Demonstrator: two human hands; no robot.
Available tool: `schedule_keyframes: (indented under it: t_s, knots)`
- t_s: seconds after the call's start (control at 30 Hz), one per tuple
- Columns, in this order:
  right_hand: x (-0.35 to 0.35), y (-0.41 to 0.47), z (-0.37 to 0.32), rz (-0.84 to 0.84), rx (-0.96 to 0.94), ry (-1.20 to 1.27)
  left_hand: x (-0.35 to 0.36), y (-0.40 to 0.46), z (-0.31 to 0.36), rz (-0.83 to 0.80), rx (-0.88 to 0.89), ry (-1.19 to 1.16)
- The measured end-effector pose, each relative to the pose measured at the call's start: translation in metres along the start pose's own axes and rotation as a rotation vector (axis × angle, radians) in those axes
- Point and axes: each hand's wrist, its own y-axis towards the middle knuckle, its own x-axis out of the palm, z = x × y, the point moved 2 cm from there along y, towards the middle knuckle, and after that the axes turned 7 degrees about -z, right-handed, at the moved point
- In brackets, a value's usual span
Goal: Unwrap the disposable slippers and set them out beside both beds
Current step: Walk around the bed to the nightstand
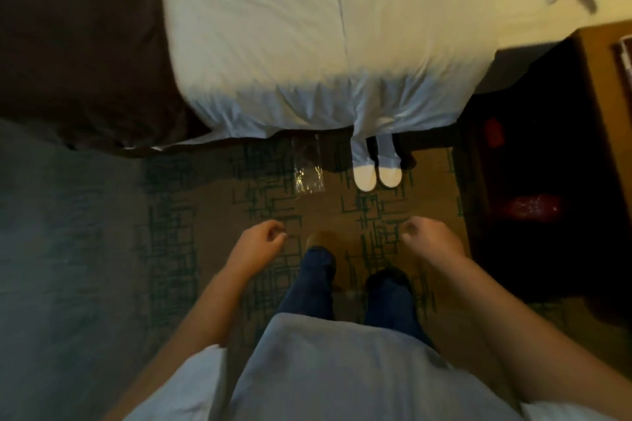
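Observation:
A pair of white disposable slippers [377,167] lies side by side on the carpet at the edge of the white bed [307,44], partly in its shadow. To their left a clear plastic wrapper [308,171] lies flat on the floor. My left hand [263,241] hangs over the carpet with its fingers loosely curled and nothing in it. My right hand [429,237] is curled in the same way, empty, below and to the right of the slippers.
A dark brown bed runner [78,44] covers the bed's left part. A wooden nightstand [602,85] stands at the right, with red items [531,208] in the dark gap beside it. My legs and shoes [321,243] stand on the patterned carpet.

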Motion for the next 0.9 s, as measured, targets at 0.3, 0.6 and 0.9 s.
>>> schedule_keyframes:
  t_s: [0.3,0.6,0.9]
  knots:
    - [0.027,-0.024,-0.003,-0.149,-0.164,-0.199,0.048,-0.096,-0.086,0.270,-0.312,-0.301]
    - [0.064,-0.030,-0.023,-0.259,-0.290,-0.515,0.202,-0.171,-0.135,0.317,-0.546,-0.700]
    - [0.132,-0.050,-0.071,-0.345,-0.356,-0.778,0.254,-0.224,-0.194,0.453,-0.663,-1.050]
